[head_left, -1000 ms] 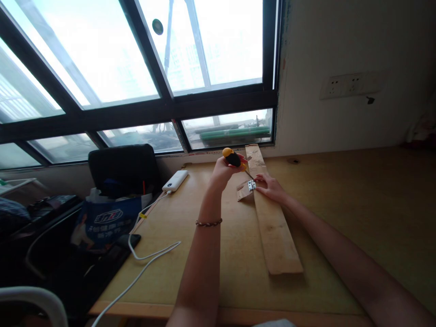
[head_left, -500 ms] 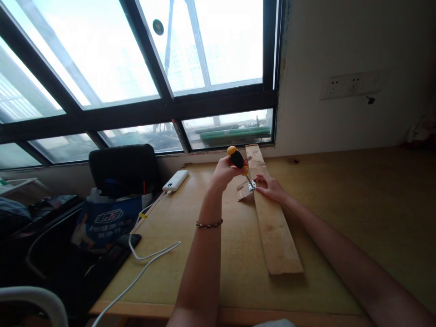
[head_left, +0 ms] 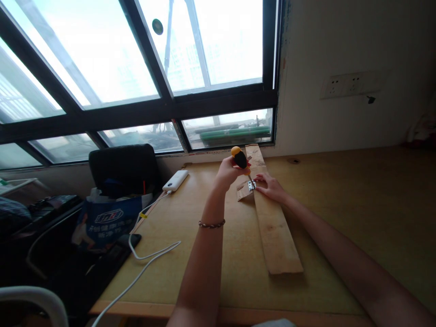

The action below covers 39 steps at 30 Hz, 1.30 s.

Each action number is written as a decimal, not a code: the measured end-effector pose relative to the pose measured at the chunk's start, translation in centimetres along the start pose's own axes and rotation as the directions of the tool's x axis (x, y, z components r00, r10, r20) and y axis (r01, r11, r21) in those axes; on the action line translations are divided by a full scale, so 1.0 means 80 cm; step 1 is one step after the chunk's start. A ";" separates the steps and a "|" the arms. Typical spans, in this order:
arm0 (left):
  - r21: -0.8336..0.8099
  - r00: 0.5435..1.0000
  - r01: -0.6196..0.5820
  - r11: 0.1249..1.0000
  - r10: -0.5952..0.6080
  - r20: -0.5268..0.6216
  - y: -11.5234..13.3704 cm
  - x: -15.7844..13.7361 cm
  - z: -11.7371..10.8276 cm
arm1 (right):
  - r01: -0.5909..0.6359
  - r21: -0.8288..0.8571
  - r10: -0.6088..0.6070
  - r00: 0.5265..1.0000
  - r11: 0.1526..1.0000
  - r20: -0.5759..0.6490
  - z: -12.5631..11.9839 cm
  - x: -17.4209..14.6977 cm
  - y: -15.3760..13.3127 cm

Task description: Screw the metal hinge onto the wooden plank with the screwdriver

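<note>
My left hand (head_left: 227, 173) grips a screwdriver (head_left: 241, 160) with a yellow and black handle, held nearly upright, its tip down on a small metal hinge (head_left: 251, 185). The hinge sits at the left edge of a long wooden plank (head_left: 275, 231) lying on the desk, and joins it to a small piece of wood (head_left: 243, 190) beside the plank. My right hand (head_left: 271, 187) rests flat on the plank just right of the hinge, fingers pressed on the wood and touching the hinge.
The wooden desk (head_left: 357, 213) runs along a window. A white power bank (head_left: 175, 180) with a white cable (head_left: 150, 254) lies at the left. Off the desk's left edge stand a black chair (head_left: 123, 169) and a blue bag (head_left: 105, 222). Wall sockets (head_left: 347, 84) are at the right.
My left hand has swung the screwdriver's handle to the right and more upright over the hinge. My right hand has stayed on the plank.
</note>
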State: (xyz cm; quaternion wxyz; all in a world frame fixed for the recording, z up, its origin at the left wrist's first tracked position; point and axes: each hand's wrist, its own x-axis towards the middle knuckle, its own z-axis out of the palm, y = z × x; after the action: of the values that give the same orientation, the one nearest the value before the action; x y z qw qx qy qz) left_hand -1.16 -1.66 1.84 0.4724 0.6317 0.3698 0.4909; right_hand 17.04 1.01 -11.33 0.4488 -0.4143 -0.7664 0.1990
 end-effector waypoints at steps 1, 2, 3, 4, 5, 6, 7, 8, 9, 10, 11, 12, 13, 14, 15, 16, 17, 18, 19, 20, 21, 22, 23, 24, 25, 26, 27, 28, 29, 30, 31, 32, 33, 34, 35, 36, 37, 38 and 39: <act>0.002 1.000 0.000 1.000 0.000 0.000 0.000 0.000 0.000 | -0.001 0.002 0.001 1.000 1.000 -0.001 0.000 0.000 0.000; 0.004 1.000 -0.001 1.000 0.001 0.000 0.000 0.000 -0.001 | 0.000 0.004 0.000 1.000 1.000 -0.004 0.000 0.000 0.000; 0.006 1.000 -0.001 1.000 0.001 0.001 0.000 0.000 -0.001 | 0.002 0.005 -0.002 1.000 1.000 -0.007 0.000 0.000 0.000; 0.008 1.000 -0.003 1.000 0.003 0.004 -0.001 0.001 -0.001 | 0.005 0.005 -0.005 1.000 1.000 -0.010 0.000 0.000 0.000; 0.010 1.000 -0.006 1.000 0.006 0.008 -0.003 0.002 0.000 | 0.006 0.005 -0.006 1.000 1.000 -0.012 0.000 0.000 0.000; 0.014 1.000 -0.011 1.000 0.010 0.011 -0.005 0.003 0.001 | 0.005 0.004 -0.004 1.000 1.000 -0.013 0.000 0.001 0.000; 0.021 1.000 -0.019 1.000 0.019 0.009 -0.007 0.005 0.002 | 0.002 0.003 -0.002 1.000 1.000 -0.013 0.000 0.001 0.000; 0.035 1.000 -0.031 0.999 0.031 -0.002 -0.010 0.007 0.004 | 0.000 0.003 0.000 1.000 1.000 -0.011 0.001 0.001 0.000; 0.053 0.999 -0.045 0.998 0.047 -0.024 -0.012 0.008 0.007 | -0.001 0.003 0.001 1.000 1.000 -0.009 0.001 0.001 0.000; 0.074 0.996 -0.061 0.995 0.066 -0.057 -0.015 0.010 0.010 | -0.001 0.003 0.001 1.000 1.000 -0.007 0.001 0.001 0.000; 0.097 0.992 -0.079 0.992 0.088 -0.095 -0.016 0.011 0.013 | 0.000 0.004 0.000 1.000 1.000 -0.005 0.001 0.001 0.001; 0.119 0.985 -0.096 0.988 0.111 -0.129 -0.017 0.011 0.015 | 0.000 0.005 0.000 1.000 1.000 -0.004 0.001 0.001 0.001; 0.134 0.979 -0.113 0.984 0.133 -0.153 -0.018 0.011 0.018 | -0.002 0.007 0.002 1.000 1.000 -0.004 0.001 0.000 0.001; 0.144 0.974 -0.130 0.981 0.153 -0.165 -0.018 0.011 0.019 | -0.005 0.009 0.005 1.000 1.000 -0.003 0.001 0.000 0.001; 0.151 0.971 -0.144 0.978 0.169 -0.168 -0.018 0.011 0.019 | -0.009 0.012 0.009 1.000 1.000 -0.003 0.001 0.000 0.001; 0.158 0.969 -0.155 0.975 0.181 -0.166 -0.019 0.011 0.018 | -0.012 0.015 0.012 1.000 1.000 -0.003 0.001 0.000 0.000; 0.167 0.968 -0.160 0.973 0.187 -0.167 -0.021 0.011 0.017 | -0.012 0.017 0.012 1.000 1.000 -0.003 0.001 -0.001 -0.001; 0.178 0.967 -0.156 0.972 0.187 -0.172 -0.024 0.013 0.014 | -0.012 0.017 0.012 1.000 1.000 -0.002 0.000 -0.001 -0.001; 0.189 0.967 -0.145 0.971 0.179 -0.179 -0.027 0.015 0.012 | -0.011 0.016 0.011 1.000 1.000 -0.002 0.000 -0.001 -0.002; 0.194 0.968 -0.129 0.972 0.166 -0.186 -0.031 0.017 0.009 | -0.010 0.013 0.010 1.000 1.000 -0.002 0.000 -0.001 -0.003; 0.192 0.971 -0.112 0.975 0.149 -0.187 -0.035 0.019 0.006 | -0.009 0.009 0.009 1.000 1.000 -0.001 0.000 -0.001 -0.003; 0.182 0.975 -0.099 0.978 0.132 -0.181 -0.038 0.021 0.003 | -0.006 0.004 0.006 1.000 1.000 0.000 -0.001 -0.001 -0.003; 0.165 0.978 -0.091 0.982 0.119 -0.169 -0.041 0.023 0.002 | -0.004 -0.001 0.004 1.000 1.000 0.000 -0.001 -0.001 -0.004; 0.146 0.981 -0.091 0.985 0.114 -0.154 -0.043 0.024 0.000 | -0.001 -0.006 0.001 1.000 1.000 -0.001 -0.001 -0.001 -0.003; 0.128 0.983 -0.097 0.987 0.115 -0.142 -0.043 0.024 -0.001 | 0.001 -0.009 -0.001 1.000 1.000 -0.001 -0.001 0.000 -0.003; 0.114 0.984 -0.103 0.988 0.118 -0.136 -0.042 0.024 -0.002 | 0.003 -0.009 -0.003 1.000 1.000 -0.002 -0.001 0.000 -0.003; 0.101 0.984 -0.106 0.989 0.119 -0.134 -0.040 0.023 -0.002 | 0.003 -0.007 -0.003 1.000 1.000 -0.002 -0.001 0.000 -0.003; 0.087 0.985 -0.103 0.991 0.114 -0.132 -0.037 0.021 -0.002 | 0.002 -0.002 -0.002 1.000 1.000 -0.002 0.000 -0.001 -0.003; 0.070 0.987 -0.094 0.993 0.102 -0.126 -0.033 0.019 -0.002 | 0.000 0.003 0.000 1.000 1.000 -0.001 0.000 -0.001 -0.004; 0.050 0.990 -0.079 0.996 0.084 -0.114 -0.029 0.017 -0.001 | -0.001 0.009 0.001 1.000 1.000 0.000 0.000 -0.001 -0.004; 0.026 0.993 -0.061 0.998 0.063 -0.096 -0.024 0.015 -0.001 | -0.003 0.012 0.003 1.000 1.000 -0.001 0.000 -0.001 -0.004; 0.001 0.997 -0.042 0.999 0.042 -0.072 -0.020 0.013 0.000 | -0.004 0.013 0.004 1.000 1.000 -0.002 0.000 -0.001 -0.005; -0.021 0.999 -0.024 1.000 0.023 -0.044 -0.016 0.010 0.001 | -0.005 0.012 0.005 1.000 1.000 -0.005 0.000 -0.001 -0.005; -0.039 1.000 -0.008 0.999 0.007 -0.015 -0.013 0.008 0.001 | -0.004 0.009 0.005 1.000 1.000 -0.009 -0.001 -0.001 -0.006; -0.053 1.000 0.002 0.999 -0.002 0.012 -0.011 0.006 0.002 | -0.003 0.005 0.003 1.000 1.000 -0.013 -0.001 -0.001 -0.006; -0.064 0.999 0.007 0.998 -0.004 0.034 -0.010 0.005 0.003 | -0.002 0.001 0.002 1.000 1.000 -0.015 -0.001 -0.001 -0.006; -0.070 0.999 0.006 0.998 -0.003 0.049 -0.010 0.004 0.005 | -0.002 -0.001 0.002 1.000 1.000 -0.017 -0.001 -0.001 -0.006; -0.070 0.999 0.003 0.998 0.001 0.055 -0.011 0.003 0.006 | -0.003 -0.002 0.003 1.000 1.000 -0.017 -0.001 -0.001 -0.005; -0.066 0.999 -0.001 0.998 0.004 0.051 -0.012 0.003 0.008 | -0.006 0.000 0.006 1.000 1.000 -0.016 -0.001 -0.001 -0.005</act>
State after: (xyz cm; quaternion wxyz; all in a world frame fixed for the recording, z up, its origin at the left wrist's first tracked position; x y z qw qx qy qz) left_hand -0.50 -1.29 0.92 0.5017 0.6287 0.3403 0.4871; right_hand 16.90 0.74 -11.05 0.4546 -0.4180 -0.7615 0.1969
